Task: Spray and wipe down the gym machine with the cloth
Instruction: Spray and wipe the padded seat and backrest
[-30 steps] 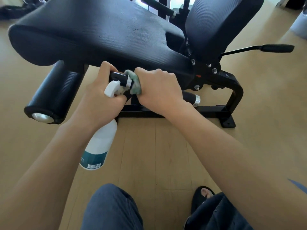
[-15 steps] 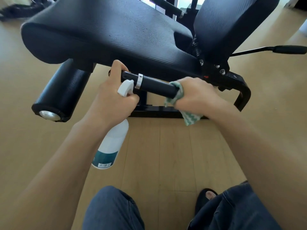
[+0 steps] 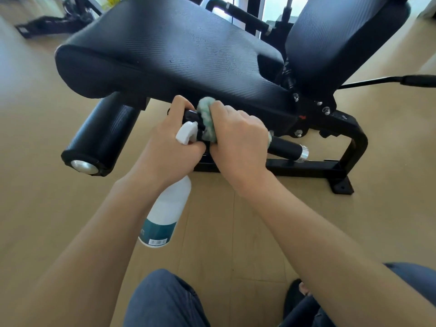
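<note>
A black gym machine fills the upper view, its padded seat (image 3: 169, 57) above a black handle bar (image 3: 285, 146) with a chrome end. My right hand (image 3: 238, 142) grips a green cloth (image 3: 207, 119) wrapped round the bar's left part. My left hand (image 3: 169, 142) holds the white spray bottle (image 3: 165, 215) by its trigger head, thumb resting on the bar's left end. The bottle hangs down below the hand, teal label at its base. Both hands touch each other.
A black roller pad (image 3: 103, 135) with a chrome cap sticks out at the lower left. The back pad (image 3: 342, 38) and a lever handle (image 3: 417, 80) are at the right. The black floor frame (image 3: 330, 168) sits on a wooden floor. My knees are at the bottom edge.
My right hand slid the cloth right along the bar toward its chrome end, then back left against my left hand. The left hand with the bottle stayed on the bar's left end.
</note>
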Tool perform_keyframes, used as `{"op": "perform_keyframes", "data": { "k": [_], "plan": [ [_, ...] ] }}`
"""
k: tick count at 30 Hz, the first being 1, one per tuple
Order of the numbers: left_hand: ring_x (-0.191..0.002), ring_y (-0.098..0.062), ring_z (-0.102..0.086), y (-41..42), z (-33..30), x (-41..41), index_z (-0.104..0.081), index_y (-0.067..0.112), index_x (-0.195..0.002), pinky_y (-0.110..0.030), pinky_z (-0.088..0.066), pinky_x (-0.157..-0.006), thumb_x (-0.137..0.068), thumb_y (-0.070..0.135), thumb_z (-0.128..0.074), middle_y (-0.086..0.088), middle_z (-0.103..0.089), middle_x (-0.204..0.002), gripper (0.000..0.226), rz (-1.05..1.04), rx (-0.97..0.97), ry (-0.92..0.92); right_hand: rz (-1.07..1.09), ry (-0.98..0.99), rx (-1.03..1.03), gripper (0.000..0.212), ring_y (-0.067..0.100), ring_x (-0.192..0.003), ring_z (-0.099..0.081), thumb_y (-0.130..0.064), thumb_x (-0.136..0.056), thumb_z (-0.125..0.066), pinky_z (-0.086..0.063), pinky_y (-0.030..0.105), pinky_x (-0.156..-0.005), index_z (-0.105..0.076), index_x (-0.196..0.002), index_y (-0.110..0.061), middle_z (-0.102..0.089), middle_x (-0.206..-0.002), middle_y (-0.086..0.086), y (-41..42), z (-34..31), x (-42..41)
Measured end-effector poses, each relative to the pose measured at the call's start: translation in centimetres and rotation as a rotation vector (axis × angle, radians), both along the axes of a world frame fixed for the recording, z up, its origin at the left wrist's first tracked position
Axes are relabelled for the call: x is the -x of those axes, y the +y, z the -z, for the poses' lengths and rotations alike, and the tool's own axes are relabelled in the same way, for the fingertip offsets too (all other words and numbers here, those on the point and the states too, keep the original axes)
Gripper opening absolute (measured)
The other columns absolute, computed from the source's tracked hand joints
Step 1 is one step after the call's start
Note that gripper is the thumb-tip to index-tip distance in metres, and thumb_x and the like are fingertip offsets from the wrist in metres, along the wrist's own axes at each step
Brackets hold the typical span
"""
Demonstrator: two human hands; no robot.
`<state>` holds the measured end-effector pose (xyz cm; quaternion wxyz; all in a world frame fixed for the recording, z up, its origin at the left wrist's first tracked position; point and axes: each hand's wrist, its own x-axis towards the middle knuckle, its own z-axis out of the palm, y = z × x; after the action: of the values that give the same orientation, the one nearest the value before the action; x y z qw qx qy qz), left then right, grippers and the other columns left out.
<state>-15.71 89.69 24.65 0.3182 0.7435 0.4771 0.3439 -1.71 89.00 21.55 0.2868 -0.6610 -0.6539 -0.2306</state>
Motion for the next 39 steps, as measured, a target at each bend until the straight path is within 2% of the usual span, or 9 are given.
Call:
{"op": "perform_keyframes", "data": {
  "k": [3,7,14,19,21,24,27,33,39],
  "plan": [
    [-0.071,-0.027,-0.061,0.0,0.0,0.2,-0.045,0.017,-0.116,-0.046,-0.055,-0.060,-0.086,-0.005,-0.066,-0.009,-0.063,-0.089,0.042,0.025,0.000,0.002,-0.011,0.018,0.010,0.022,0.025,-0.061,-0.054,-0.010,-0.070,-0.064,-0.031,0.035,-0.055,-0.057,-0.090,-0.015,-0.058,-0.073,0.000,0.0,-0.3,0.1],
    [-0.064,-0.011,-0.063,0.0,0.3,3.0,-0.047,0.031,-0.142,-0.026,-0.054,-0.056,-0.083,0.007,-0.068,-0.005,-0.068,-0.096,0.067,-0.092,0.055,-0.088,-0.163,0.086,0.464,0.012,0.026,-0.074,-0.048,-0.028,-0.084,-0.058,-0.034,0.035,-0.067,-0.047,-0.087,-0.024,-0.053,-0.083,-0.003,0.9,-4.8,0.8],
    [-0.051,-0.017,-0.056,-1.4,1.8,7.1,-0.048,0.047,-0.136,-0.037,-0.052,-0.060,-0.083,0.002,-0.060,-0.012,-0.073,-0.083,0.070,-0.282,0.205,-0.171,-0.135,-0.031,0.946,0.011,0.020,-0.069,-0.050,-0.017,-0.086,-0.058,-0.045,0.034,-0.071,-0.054,-0.076,-0.016,-0.056,-0.085,0.000,5.3,-9.3,5.9],
    [-0.053,-0.015,-0.056,-2.4,1.1,6.8,-0.053,0.045,-0.133,-0.033,-0.051,-0.059,-0.087,-0.001,-0.059,-0.013,-0.073,-0.087,0.065,-0.292,0.209,-0.143,-0.187,0.134,1.390,0.031,0.030,-0.073,-0.056,-0.019,-0.100,-0.052,-0.048,0.035,-0.063,-0.058,-0.123,0.001,-0.059,-0.090,0.017,6.5,-11.6,6.3],
    [-0.052,-0.015,-0.055,-2.6,0.4,6.5,-0.055,0.042,-0.133,-0.033,-0.051,-0.060,-0.087,-0.001,-0.059,-0.014,-0.074,-0.086,0.063,-0.312,0.204,-0.165,-0.201,0.217,1.317,0.026,0.029,-0.077,-0.057,-0.021,-0.101,-0.046,-0.046,0.035,-0.063,-0.058,-0.118,-0.006,-0.061,-0.095,0.014,6.0,-11.4,6.1],
    [-0.053,-0.012,-0.057,-2.4,-0.5,5.7,-0.053,0.041,-0.134,-0.028,-0.053,-0.055,-0.088,0.001,-0.059,-0.012,-0.073,-0.084,0.062,-0.284,0.206,-0.140,-0.219,0.080,0.803,0.009,0.026,-0.081,-0.050,-0.024,-0.095,-0.047,-0.038,0.031,-0.066,-0.052,-0.089,-0.019,-0.054,-0.090,0.001,3.8,-8.7,4.9],
    [-0.053,-0.011,-0.058,-1.9,-1.1,4.7,-0.054,0.036,-0.130,-0.027,-0.054,-0.054,-0.088,0.002,-0.058,-0.016,-0.073,-0.089,0.055,-0.239,0.184,-0.102,-0.275,-0.017,0.483,0.015,0.026,-0.073,-0.044,-0.025,-0.090,-0.059,-0.033,0.034,-0.067,-0.044,-0.093,-0.022,-0.044,-0.079,-0.004,1.7,-6.1,1.9],
    [-0.054,-0.012,-0.057,-0.6,-2.6,3.4,-0.054,0.025,-0.118,-0.023,-0.051,-0.052,-0.088,0.001,-0.058,-0.020,-0.071,-0.093,0.039,-0.209,0.160,-0.066,-0.315,-0.099,0.291,0.025,0.029,-0.059,-0.055,-0.031,-0.085,-0.067,-0.030,0.032,-0.056,-0.052,-0.101,-0.020,-0.059,-0.073,-0.003,1.2,-3.4,-1.0],
    [-0.063,-0.018,-0.059,0.3,-4.9,1.8,-0.052,0.021,-0.102,-0.023,-0.049,-0.053,-0.088,0.002,-0.061,-0.020,-0.062,-0.086,0.025,-0.270,0.248,0.049,-0.196,0.038,0.401,0.031,0.023,-0.049,-0.056,-0.022,-0.072,-0.078,-0.043,0.032,-0.041,-0.050,-0.085,-0.019,-0.056,-0.062,-0.005,-1.7,-0.3,-8.4]
  ]
}}
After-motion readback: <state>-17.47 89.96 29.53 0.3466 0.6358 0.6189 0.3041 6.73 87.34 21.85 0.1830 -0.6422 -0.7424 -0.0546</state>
